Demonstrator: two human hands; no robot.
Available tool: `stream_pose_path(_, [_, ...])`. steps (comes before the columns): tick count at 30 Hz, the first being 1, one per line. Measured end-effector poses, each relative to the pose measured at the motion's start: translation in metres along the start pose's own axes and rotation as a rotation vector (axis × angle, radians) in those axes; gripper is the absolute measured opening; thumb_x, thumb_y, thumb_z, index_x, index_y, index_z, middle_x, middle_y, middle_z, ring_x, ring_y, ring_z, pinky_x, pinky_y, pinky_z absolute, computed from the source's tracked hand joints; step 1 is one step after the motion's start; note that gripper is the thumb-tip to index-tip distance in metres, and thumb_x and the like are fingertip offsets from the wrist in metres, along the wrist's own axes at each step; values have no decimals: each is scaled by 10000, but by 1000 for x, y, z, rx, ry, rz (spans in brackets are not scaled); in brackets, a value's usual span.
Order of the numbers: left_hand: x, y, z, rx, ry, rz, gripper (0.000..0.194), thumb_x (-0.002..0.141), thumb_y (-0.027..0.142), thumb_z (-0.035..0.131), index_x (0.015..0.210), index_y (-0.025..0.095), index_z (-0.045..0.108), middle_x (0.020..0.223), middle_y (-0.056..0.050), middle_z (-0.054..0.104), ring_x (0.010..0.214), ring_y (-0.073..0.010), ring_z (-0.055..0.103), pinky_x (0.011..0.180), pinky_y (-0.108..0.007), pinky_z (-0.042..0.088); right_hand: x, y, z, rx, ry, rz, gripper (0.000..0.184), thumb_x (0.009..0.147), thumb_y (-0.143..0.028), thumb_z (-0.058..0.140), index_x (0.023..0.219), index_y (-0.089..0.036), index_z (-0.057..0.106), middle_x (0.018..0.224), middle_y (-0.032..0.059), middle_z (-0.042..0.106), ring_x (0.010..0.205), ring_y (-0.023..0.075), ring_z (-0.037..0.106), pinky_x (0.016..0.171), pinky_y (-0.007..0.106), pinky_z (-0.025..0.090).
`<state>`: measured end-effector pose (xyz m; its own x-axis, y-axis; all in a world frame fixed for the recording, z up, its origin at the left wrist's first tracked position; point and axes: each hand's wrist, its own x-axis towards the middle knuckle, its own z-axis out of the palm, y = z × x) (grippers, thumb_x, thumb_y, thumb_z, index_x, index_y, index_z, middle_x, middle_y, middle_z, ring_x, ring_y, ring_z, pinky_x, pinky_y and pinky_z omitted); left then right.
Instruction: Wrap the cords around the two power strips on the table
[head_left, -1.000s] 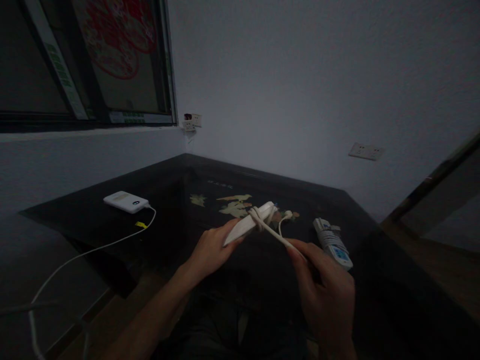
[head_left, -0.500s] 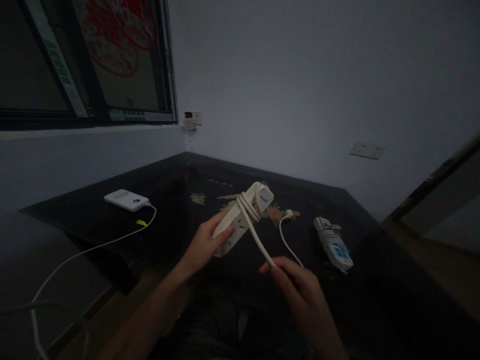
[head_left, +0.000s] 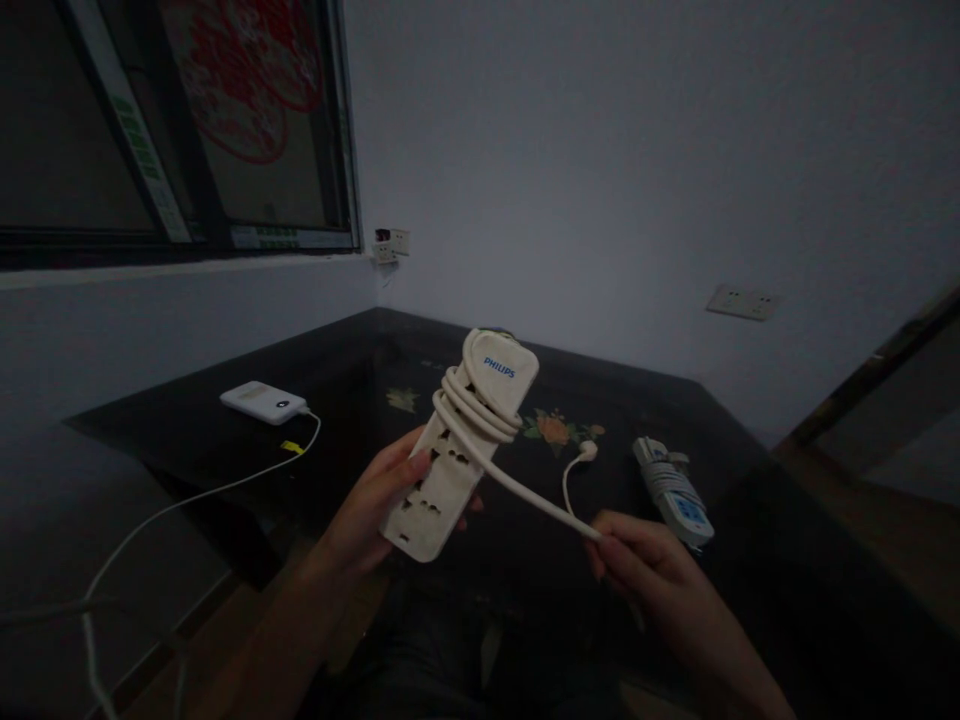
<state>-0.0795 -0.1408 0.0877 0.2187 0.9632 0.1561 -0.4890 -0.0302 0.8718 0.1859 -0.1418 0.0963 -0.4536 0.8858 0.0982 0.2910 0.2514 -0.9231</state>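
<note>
A white Philips power strip (head_left: 431, 500) is tilted above the table, its socket face toward me. My left hand (head_left: 379, 500) is closed around its lower part, thumb on the front edge and fingertips showing at the far side. Several turns of its white cord (head_left: 536, 502) wrap the upper half. From the wraps the cord runs right, taut, to my right hand (head_left: 649, 560), which pinches it between thumb and fingers. Beyond that hand, the cord's plug (head_left: 588, 451) lies on the table beside a printed flower.
The black table (head_left: 337, 360) has a second power strip (head_left: 675, 495), bound in its own cord, at right. A white power bank (head_left: 262, 402) with a cable (head_left: 202, 492) lies at left by a yellow tag (head_left: 292, 447). Wall sockets (head_left: 742, 302) sit behind.
The power strip has turned so its socket face and logo show toward me. My right hand has moved right, drawing the cord out sideways. My left hand keeps its hold, slightly more to the left.
</note>
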Motion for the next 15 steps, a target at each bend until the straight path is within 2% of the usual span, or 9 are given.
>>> stream_pose_path(4, [-8, -1, 6, -73, -55, -14, 455, 779, 460, 617, 1123, 174, 537, 969, -121, 683, 709, -229, 686, 544, -297, 568, -6, 3, -1, -4, 114, -37, 452, 822, -559, 537, 608, -169, 614, 533, -11, 460, 492, 105, 401, 440, 203, 303])
stream_pose_path(7, [-6, -6, 5, -62, -37, 1, 466, 775, 458, 627, 1129, 168, 537, 966, -119, 681, 712, -227, 687, 550, -296, 567, -15, 0, -5, 16, 248, -70, 385, 792, -513, 601, 600, -183, 647, 536, 12, 526, 494, 123, 465, 438, 207, 353])
stream_pose_path(10, [-1, -15, 1, 6, 13, 2, 485, 760, 434, 660, 1130, 144, 543, 919, -111, 681, 703, -225, 684, 549, -289, 557, -19, -3, -9, 114, 419, -131, 311, 757, -470, 661, 607, -198, 673, 545, 29, 565, 497, 136, 492, 430, 214, 377])
stream_pose_path(15, [7, -28, -10, 192, 59, 12, 582, 779, 463, 635, 1243, 138, 507, 994, -121, 681, 750, -220, 674, 614, -290, 527, -17, -7, -7, 324, 546, -158, 208, 712, -396, 729, 631, -207, 693, 532, 27, 552, 440, 109, 458, 369, 190, 348])
